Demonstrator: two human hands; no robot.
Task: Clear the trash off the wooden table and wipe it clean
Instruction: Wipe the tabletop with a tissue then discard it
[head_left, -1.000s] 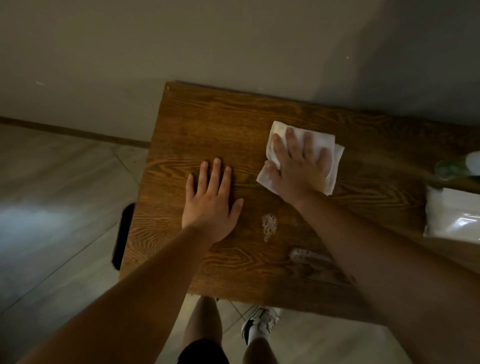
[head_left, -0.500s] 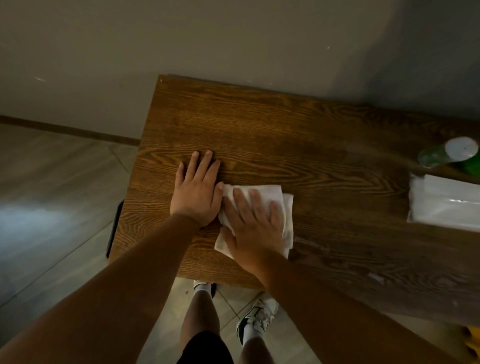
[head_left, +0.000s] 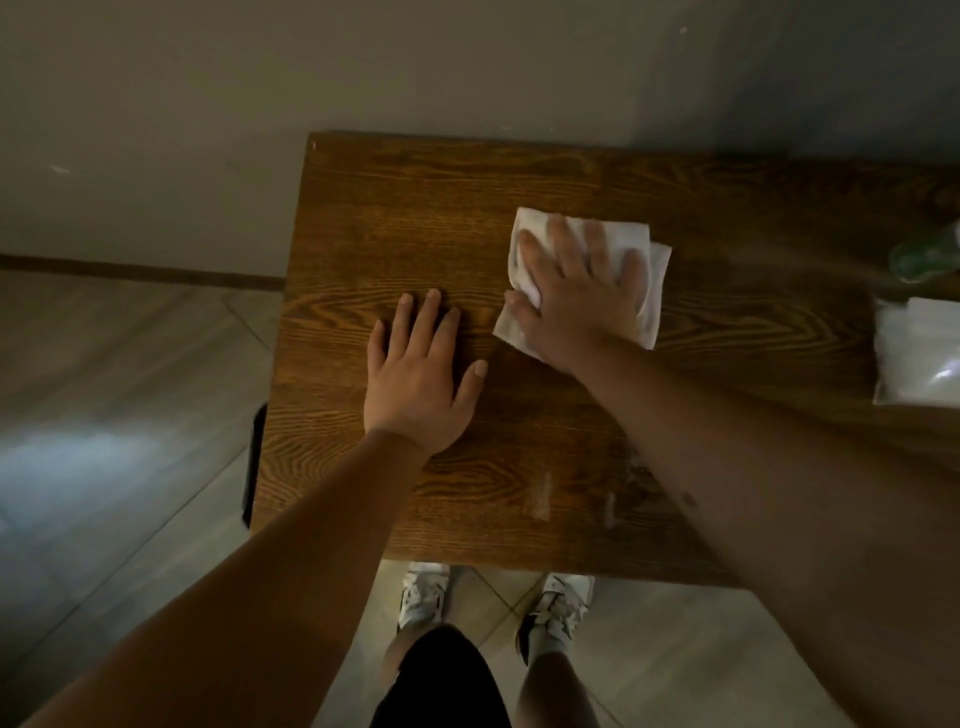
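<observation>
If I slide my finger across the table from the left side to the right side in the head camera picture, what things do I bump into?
left hand flat on the wooden table → right hand pressing the white paper towel → white plastic packet, with a blurry green bottle just behind it.

Dim warm light, floor glare at left, motion blur, wide-angle distortion
</observation>
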